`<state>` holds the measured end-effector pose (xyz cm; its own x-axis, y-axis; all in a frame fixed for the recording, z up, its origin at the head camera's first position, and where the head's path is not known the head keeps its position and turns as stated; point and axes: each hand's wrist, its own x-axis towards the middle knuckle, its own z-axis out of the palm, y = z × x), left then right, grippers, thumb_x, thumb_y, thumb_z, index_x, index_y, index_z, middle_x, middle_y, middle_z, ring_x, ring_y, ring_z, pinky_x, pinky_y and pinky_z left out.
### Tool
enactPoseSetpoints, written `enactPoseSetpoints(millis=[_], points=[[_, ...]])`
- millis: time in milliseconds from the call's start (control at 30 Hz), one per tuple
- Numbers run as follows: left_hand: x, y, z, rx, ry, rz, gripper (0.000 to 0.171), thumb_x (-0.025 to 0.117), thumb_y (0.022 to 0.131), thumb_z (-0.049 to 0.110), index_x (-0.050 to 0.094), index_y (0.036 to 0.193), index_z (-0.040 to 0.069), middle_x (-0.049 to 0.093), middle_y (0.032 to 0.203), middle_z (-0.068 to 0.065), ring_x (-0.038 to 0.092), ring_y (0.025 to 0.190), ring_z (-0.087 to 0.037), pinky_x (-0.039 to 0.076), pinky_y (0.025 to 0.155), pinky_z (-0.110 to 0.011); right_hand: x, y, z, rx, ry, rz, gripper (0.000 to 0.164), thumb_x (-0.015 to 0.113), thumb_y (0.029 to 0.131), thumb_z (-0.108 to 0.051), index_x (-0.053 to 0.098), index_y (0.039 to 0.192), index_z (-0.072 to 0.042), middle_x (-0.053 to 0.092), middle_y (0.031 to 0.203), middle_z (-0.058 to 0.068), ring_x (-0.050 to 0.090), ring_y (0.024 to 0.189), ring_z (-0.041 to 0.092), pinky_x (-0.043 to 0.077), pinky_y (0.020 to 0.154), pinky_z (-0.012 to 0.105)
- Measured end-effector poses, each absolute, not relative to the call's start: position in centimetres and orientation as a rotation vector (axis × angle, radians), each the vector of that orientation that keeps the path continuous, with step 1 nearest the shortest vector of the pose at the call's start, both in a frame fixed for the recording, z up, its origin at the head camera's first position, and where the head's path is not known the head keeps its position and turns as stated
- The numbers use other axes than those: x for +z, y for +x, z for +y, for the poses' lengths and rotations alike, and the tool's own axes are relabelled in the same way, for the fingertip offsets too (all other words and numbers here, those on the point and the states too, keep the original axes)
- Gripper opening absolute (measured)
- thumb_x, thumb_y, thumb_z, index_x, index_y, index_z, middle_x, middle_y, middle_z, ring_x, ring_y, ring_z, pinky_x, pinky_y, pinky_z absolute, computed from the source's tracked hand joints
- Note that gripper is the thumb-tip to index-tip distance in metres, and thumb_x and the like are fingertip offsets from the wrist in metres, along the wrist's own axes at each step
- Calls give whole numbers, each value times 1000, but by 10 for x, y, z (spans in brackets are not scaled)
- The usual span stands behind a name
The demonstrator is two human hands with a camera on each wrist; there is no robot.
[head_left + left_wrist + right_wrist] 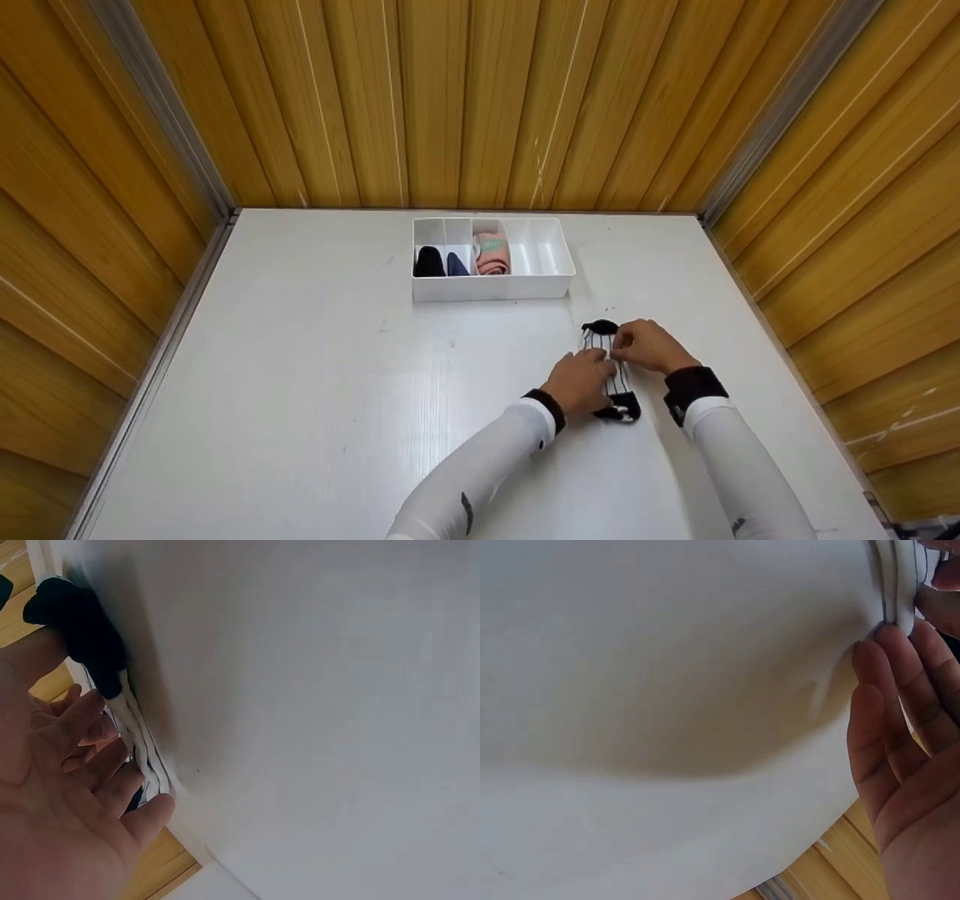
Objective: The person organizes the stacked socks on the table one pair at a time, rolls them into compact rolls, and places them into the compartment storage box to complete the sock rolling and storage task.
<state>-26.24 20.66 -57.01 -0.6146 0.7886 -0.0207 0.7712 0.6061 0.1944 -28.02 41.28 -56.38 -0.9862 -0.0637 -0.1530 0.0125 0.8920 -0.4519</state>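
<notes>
A white sock (pixel 616 381) with thin dark stripes and black ends lies lengthwise on the table, right of centre. In the wrist views its fabric (pixel 139 731) shows as stacked layers at the edge. My left hand (pixel 581 381) rests on the sock's left side with fingers spread, the fingertips along its edge in the left wrist view. From the other side, my right hand (pixel 651 346) pinches the sock's right edge near the upper black end. The right wrist view has its fingertips (pixel 891 636) right at the layered edge (pixel 895 585).
Behind the hands stands a white divided box (pixel 491 288). Its compartments hold a black rolled item (pixel 430 262), a navy item (pixel 457 265) and a folded pink item (pixel 493 255) with a label. Wood-look panels (pixel 465 105) wall the white table (pixel 300 375) at the back and sides.
</notes>
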Motion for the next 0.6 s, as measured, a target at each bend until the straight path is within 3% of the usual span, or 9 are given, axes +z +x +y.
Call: enactPoseSetpoints(millis=[233,600], points=[[-567,-271,177,278,1244,2738,51,72,91,47,60,137,29,47,156,4,42,146,-14,38,117,-48,-566,-294,385,-779,-99,2921,7,77,85,-17,73,85,-11,71,83,2,62,79,16,49,75,34],[-579,-288,104,395,1199,2775,51,67,94,44,58,140,24,45,158,-2,42,147,-19,37,118,-52,-579,-317,313,-841,-197,2947,11,74,87,-17,67,93,-12,64,80,0,56,73,14,46,68,31]])
